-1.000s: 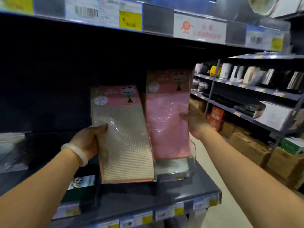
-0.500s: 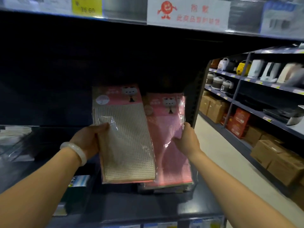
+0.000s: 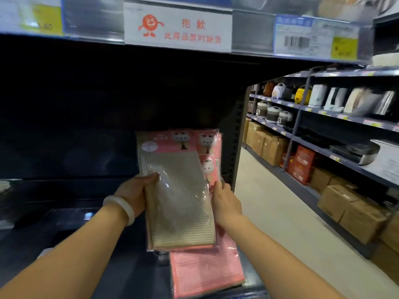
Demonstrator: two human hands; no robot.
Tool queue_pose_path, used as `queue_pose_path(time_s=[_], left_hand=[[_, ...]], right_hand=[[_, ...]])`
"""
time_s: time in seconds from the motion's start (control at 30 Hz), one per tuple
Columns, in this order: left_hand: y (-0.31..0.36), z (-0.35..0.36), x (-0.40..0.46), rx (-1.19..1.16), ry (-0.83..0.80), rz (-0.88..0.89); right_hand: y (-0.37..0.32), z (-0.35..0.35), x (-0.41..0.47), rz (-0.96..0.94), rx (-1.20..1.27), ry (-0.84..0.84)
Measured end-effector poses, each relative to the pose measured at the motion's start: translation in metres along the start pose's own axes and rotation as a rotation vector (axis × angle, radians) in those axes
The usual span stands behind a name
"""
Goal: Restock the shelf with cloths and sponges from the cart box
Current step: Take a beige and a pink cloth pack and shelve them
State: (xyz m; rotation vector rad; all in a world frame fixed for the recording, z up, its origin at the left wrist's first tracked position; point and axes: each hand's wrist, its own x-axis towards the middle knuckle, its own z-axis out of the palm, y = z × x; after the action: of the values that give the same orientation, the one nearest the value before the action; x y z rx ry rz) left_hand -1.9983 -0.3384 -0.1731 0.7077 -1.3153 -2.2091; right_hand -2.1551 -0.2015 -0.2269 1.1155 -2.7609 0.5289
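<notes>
A beige waffle cloth pack [image 3: 179,197] in clear wrap with a pink header stands tilted in front of the dark shelf [image 3: 64,229]. My left hand [image 3: 135,194], with a white bangle on its wrist, grips the pack's left edge. Behind and below it lies a pink cloth pack [image 3: 205,270], its lower part resting on the shelf's right end. My right hand [image 3: 225,203] holds the right edge of the packs, fingers tucked behind. Further pink headers [image 3: 208,152] show behind the beige pack.
An upper shelf edge [image 3: 177,24] with price labels and a white sign with red print hangs overhead. A perforated upright [image 3: 237,143] ends the shelf at right. Beyond the aisle floor [image 3: 280,212], racks hold rice cookers [image 3: 273,114] and cardboard boxes [image 3: 345,203].
The beige pack has moved right and now overlaps the pink pack, which sank lower onto the shelf. My right hand shifted to the packs' right edge. The view swung right.
</notes>
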Motion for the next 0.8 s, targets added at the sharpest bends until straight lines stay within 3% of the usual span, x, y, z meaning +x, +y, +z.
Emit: queue_pose_path(time_s=[0.2,0.3,0.5,0.57,0.8], left_hand=[[0.016,-0.022,0.001,-0.001,0.038,0.049],[0.017,-0.027,-0.003,-0.004,0.031,0.044],[0.02,-0.027,0.0,-0.023,-0.013,0.019],[0.022,-0.023,0.001,0.008,-0.022,0.024],[0.013,-0.015,0.013,0.03,-0.023,-0.036]], right_hand=[[0.011,-0.007,0.022,0.087,0.206,-0.018],[0.011,-0.019,0.032,0.107,0.479,-0.035],[-0.001,-0.045,0.06,0.145,0.769,0.176],[-0.001,-0.044,0.067,0.183,0.776,0.215],[0.005,-0.029,0.061,0.21,0.646,0.057]])
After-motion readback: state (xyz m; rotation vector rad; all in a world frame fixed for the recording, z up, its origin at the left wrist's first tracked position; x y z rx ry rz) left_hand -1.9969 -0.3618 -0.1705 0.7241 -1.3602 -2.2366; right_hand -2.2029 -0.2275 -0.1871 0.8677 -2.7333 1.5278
